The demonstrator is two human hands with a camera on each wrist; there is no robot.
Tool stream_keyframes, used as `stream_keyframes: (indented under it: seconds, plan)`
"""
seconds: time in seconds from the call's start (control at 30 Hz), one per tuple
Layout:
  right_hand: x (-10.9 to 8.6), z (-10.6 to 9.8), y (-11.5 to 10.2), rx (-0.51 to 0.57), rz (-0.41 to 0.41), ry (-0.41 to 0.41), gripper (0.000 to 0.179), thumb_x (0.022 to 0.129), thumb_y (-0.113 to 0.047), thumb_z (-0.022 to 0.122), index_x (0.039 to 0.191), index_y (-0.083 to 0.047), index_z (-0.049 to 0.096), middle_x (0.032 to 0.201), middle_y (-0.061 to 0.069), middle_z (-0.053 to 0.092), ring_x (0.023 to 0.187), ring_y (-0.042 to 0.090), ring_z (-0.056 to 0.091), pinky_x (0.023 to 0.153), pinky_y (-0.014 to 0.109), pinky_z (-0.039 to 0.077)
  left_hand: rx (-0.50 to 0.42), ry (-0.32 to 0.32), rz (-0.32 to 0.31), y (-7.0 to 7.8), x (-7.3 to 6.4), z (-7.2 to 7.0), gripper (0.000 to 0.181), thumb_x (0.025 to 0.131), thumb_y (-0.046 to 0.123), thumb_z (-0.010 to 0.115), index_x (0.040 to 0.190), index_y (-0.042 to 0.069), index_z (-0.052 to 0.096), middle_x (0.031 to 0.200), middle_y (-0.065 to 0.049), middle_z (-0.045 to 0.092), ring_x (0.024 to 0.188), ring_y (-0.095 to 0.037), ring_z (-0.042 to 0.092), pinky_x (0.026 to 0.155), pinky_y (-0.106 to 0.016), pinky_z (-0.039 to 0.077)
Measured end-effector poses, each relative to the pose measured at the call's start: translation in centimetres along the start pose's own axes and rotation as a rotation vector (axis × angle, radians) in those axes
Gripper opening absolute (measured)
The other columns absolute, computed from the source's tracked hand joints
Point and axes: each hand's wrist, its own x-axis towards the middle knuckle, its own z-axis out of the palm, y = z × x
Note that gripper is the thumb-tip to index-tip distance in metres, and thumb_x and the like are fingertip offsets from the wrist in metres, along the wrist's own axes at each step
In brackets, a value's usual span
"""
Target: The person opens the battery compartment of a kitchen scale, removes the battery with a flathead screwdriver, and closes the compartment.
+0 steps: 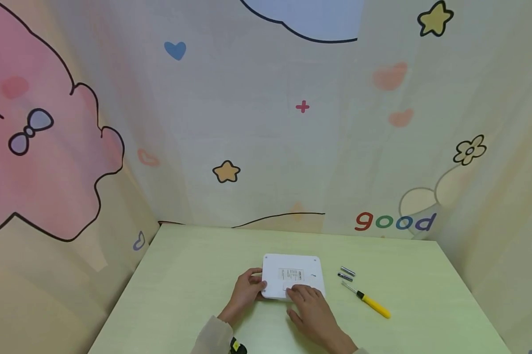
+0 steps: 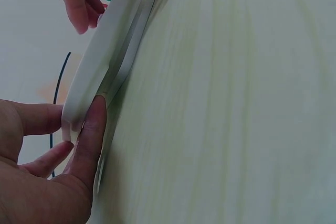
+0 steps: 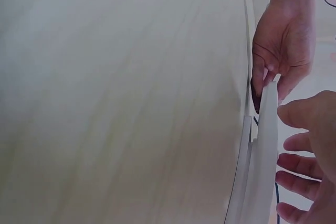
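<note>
A flat white device (image 1: 271,268) with rounded corners shows its labelled back in the head view. Its printed label (image 1: 291,274) sits mid-face, above a small rectangular outline near the lower edge. My left hand (image 1: 247,291) pinches the device's left edge between thumb and fingers; the left wrist view shows the thumb (image 2: 92,135) at the underside. My right hand (image 1: 312,312) lies over the lower right part, its fairly straight fingertips touching the face beside the outline. In the right wrist view the device (image 3: 265,150) appears edge-on, raised from the table on a thinner part underneath.
Two small battery-like cylinders (image 1: 347,271) lie right of the device. Close by, a screwdriver (image 1: 372,304) with a yellow handle points its shaft toward them. The pale table (image 1: 195,260) meets a printed curtain (image 1: 266,147) at the back and sides.
</note>
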Motion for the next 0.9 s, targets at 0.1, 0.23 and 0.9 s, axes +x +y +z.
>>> stream_keyframes:
  seconds: [0.1,0.23,0.9]
  plan:
    - [-0.06,0.21,0.02,-0.01,-0.004,0.018,0.041,0.087,-0.033,0.071,0.122,-0.012,0.067,0.122,0.003,0.064,0.12,0.023,0.056,0.1,0.044,0.045,-0.005,-0.002,0.003,0.02,0.0,0.06,0.044,0.09,0.004,0.065,0.132,-0.003,0.053,0.105,-0.021,0.067,0.078,-0.018,0.066,0.063,-0.032,0.059]
    - [0.0,0.39,0.01,-0.011,-0.001,0.024,0.038,0.087,-0.033,0.072,0.118,-0.012,0.068,0.121,0.003,0.064,0.12,0.023,0.056,0.099,0.044,0.045,-0.005,0.0,0.001,0.01,0.03,0.05,0.044,0.09,0.003,0.065,0.132,-0.003,0.053,0.105,-0.02,0.067,0.077,-0.017,0.066,0.063,-0.032,0.059]
    - [0.2,0.89,0.28,-0.036,-0.013,0.049,0.037,0.083,-0.03,0.075,0.115,-0.013,0.069,0.12,0.001,0.063,0.114,0.021,0.057,0.096,0.042,0.046,0.022,0.007,-0.017,0.27,-0.23,0.21,0.045,0.092,0.002,0.062,0.134,-0.005,0.05,0.107,-0.023,0.065,0.079,-0.022,0.066,0.064,-0.035,0.059]
